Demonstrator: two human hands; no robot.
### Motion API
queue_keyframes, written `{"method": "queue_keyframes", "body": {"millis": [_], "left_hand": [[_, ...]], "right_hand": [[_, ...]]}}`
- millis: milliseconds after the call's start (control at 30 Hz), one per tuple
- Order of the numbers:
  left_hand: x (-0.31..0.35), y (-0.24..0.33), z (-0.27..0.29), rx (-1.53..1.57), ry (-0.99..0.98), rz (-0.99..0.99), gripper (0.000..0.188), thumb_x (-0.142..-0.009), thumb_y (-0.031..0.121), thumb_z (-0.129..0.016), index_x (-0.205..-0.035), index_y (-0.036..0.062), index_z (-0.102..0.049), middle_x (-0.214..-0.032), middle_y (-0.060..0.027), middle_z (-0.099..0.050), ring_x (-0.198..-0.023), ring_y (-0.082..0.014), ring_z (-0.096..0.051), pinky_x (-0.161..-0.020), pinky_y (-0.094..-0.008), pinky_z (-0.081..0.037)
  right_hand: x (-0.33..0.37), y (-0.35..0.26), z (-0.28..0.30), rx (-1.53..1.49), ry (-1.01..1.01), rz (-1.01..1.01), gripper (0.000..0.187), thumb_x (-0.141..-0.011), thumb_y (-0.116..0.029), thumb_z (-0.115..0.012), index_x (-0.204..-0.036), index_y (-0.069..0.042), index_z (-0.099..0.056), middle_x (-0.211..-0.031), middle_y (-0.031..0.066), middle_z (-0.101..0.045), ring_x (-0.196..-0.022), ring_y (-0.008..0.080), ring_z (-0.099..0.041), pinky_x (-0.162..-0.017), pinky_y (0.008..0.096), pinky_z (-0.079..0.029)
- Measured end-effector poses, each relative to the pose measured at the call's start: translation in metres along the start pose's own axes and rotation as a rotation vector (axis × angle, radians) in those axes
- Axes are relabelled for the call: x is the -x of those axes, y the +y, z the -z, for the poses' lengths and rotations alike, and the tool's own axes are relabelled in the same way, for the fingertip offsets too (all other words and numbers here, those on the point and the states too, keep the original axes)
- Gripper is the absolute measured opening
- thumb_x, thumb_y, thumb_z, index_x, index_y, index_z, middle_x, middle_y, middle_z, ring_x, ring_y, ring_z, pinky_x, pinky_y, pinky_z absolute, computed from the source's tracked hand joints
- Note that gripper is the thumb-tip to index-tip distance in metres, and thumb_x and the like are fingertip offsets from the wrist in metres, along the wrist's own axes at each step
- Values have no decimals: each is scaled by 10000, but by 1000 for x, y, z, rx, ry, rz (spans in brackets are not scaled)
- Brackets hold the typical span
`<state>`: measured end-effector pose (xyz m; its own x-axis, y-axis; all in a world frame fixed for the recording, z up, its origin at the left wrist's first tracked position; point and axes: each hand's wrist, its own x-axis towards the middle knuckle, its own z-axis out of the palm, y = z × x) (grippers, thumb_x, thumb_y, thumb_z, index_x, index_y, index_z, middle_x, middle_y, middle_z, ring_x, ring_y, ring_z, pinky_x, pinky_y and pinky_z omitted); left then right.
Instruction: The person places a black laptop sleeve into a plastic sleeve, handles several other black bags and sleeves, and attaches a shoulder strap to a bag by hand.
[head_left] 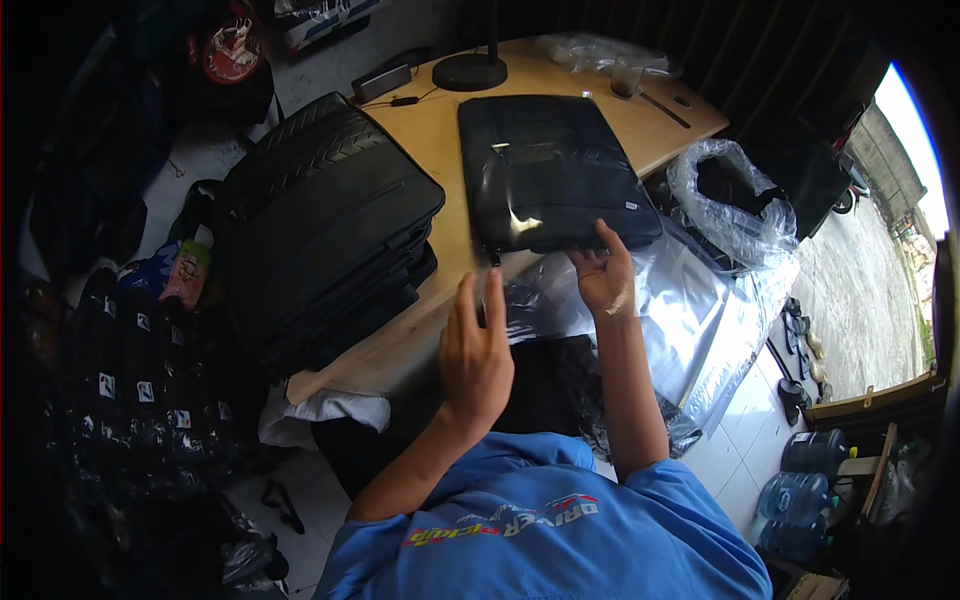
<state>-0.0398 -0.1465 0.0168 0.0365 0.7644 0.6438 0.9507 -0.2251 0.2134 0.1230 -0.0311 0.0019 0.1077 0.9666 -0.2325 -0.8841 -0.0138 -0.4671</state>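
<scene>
A flat black bag [550, 175], apparently inside a shiny clear plastic sleeve, lies on the wooden table in front of me. My right hand [607, 275] grips its near edge, thumb on top and fingers underneath. Just short of the bag's near left corner, my left hand [478, 355] is raised with its fingers apart and nothing in it. To the left, a stack of similar black bags [330, 200] with a ribbed pattern on top rests on the table. Clear plastic sheets [655, 300] spread below and right of my right hand.
On the wooden table [425, 125] stand a round black stand base [470, 72] and a plastic cup [626, 80]. An open clear plastic sack [725, 205] sits at its right. Wrapped black packages [140, 370] are piled left. Large water bottles [795, 498] stand on the floor at lower right.
</scene>
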Motion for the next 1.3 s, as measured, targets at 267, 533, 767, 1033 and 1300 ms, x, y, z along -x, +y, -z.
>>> {"method": "queue_keyframes", "body": {"millis": [267, 533, 767, 1033, 1300], "left_hand": [[21, -11, 19, 503, -195, 71, 493, -802, 15, -592, -1274, -1, -449, -1238, -197, -483, -857, -256, -634, -639, -322, -525], [16, -28, -22, 1416, -405, 915, 534, -922, 234, -543, -1327, -48, -340, -1142, -183, -553, -905, -182, -608, -655, -250, -503], [29, -40, -43, 1498, -444, 925, 273, -869, 68, -580, -1127, -11, -537, -922, -85, -626, -714, -115, -606, -549, -202, -463], [6, -35, -53, 1373, -459, 955, 451, -904, 395, -524, -1155, 20, -532, -1065, -78, -601, -944, -157, -582, -751, -283, -436], [-16, -28, -73, 1768, -389, 992, 351, -894, 385, -575, -944, 38, -590, -864, -91, -653, -801, -170, -635, -708, -299, -474]], "right_hand": [[-5, -1, 16, 21, 53, -6, 208, -869, -115, -611, -1025, 5, -543, -981, 108, -583, -933, 250, -594, -844, 426, -521], [40, -11, 58, 64, -1, -82, 381, -910, -111, -539, -1198, 109, -421, -1225, 223, -484, -1171, 343, -482, -1006, 417, -440], [103, -99, 66, 1081, -451, -590, 347, -869, -122, -588, -1138, 88, -528, -799, 172, -661, -645, 166, -659, -532, 172, -497], [-41, -143, 32, 1294, -27, 440, 401, -857, -344, -637, -991, 32, -606, -812, 86, -614, -668, 141, -602, -539, 215, -440], [-70, -121, 53, 904, -277, -268, 288, -893, -225, -594, -1028, 29, -573, -922, 83, -640, -767, 160, -641, -645, 339, -555]]}}
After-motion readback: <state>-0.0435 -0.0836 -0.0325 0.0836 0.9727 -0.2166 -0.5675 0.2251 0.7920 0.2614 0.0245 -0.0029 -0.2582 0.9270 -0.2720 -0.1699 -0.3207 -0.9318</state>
